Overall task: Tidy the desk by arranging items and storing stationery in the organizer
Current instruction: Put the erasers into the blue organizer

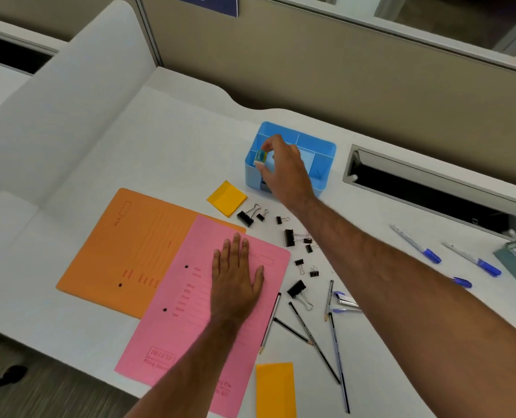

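Pinching a small pack of coloured sticky flags [260, 157] between thumb and fingertips, the right hand [282, 167] holds it over the front left compartment of the blue organizer [326, 146]. The left hand [235, 280] lies flat, fingers straight, on the pink folder [190, 312], which overlaps the orange folder [130, 251].

Right hand [284, 167] pinches a small multicoloured pad [259, 157] over the blue organizer [323, 152] near the desk's [166, 140] far edge; left hand [235, 279] lies flat on the pink folder [190, 315].
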Action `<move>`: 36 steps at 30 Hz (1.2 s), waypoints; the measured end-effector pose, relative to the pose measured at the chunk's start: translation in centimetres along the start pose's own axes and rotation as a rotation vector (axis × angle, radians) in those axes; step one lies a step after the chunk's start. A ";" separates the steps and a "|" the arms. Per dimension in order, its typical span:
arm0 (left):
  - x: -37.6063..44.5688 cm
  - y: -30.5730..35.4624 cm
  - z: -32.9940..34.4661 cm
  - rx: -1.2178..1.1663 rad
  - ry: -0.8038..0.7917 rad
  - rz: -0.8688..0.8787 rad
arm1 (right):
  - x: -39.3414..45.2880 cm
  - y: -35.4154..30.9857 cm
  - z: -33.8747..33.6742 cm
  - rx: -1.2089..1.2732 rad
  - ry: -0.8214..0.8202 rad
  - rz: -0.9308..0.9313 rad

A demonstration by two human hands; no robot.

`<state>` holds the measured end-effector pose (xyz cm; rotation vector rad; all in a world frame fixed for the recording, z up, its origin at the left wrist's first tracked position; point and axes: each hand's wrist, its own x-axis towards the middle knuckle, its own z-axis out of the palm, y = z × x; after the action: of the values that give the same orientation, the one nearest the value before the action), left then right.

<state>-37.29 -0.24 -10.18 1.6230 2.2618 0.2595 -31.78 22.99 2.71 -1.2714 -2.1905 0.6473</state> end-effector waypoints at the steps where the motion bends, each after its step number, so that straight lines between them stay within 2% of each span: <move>1: 0.0 0.0 0.0 0.005 -0.001 0.000 | 0.6 0.0 0.1 0.011 0.002 0.011; 9: 0.0 -0.1 0.2 0.011 0.000 0.001 | 2.8 0.2 1.4 -0.106 -0.060 0.025; 14: 0.0 -0.1 0.2 0.011 0.001 0.003 | 2.5 0.4 1.6 -0.089 -0.116 0.022; 18: 0.0 -0.1 0.2 0.010 0.005 0.005 | 1.4 0.2 0.5 -0.041 -0.081 0.022; 23: 0.0 -0.1 0.2 -0.002 0.003 0.007 | -2.5 2.2 -1.0 0.067 0.059 0.016; 30: 0.0 -0.1 0.1 0.009 0.014 0.029 | -10.7 5.6 -3.6 0.095 -0.057 0.024; 36: 0.1 -0.1 0.2 0.039 0.038 0.035 | -18.6 11.1 -5.8 -0.020 -0.047 0.216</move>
<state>-37.32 -0.18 -10.46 1.6923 2.2822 0.2583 -13.11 12.32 -3.58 -1.5319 -2.1186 0.7465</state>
